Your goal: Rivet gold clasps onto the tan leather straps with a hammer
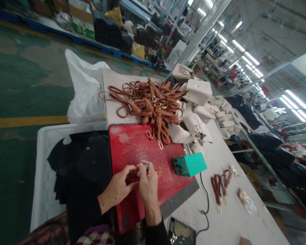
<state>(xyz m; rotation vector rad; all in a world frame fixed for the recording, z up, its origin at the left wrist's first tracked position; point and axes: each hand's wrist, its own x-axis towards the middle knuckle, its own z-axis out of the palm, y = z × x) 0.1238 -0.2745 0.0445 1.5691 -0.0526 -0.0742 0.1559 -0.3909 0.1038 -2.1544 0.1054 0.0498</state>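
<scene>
My left hand (119, 186) and my right hand (148, 183) meet over the red work mat (127, 148), fingers curled and pinched close together. A small greyish metallic piece shows at the fingertips of my right hand, too small to identify. What my left fingers pinch, if anything, is hidden. Beyond them, a pile of brown straps (153, 98) with gold clasps spreads over the table, and a few straps hang onto the mat's far edge. A green box (193, 164) with dark knobs on its front stands at the mat's right side.
Cream bags (197, 92) are heaped behind the green box. A white bin (40, 170) with black pieces (88, 170) is at the left, below a white sack (85, 92). More brown straps (220, 185), a black tray (182, 233) and a cable (207, 200) lie at the right.
</scene>
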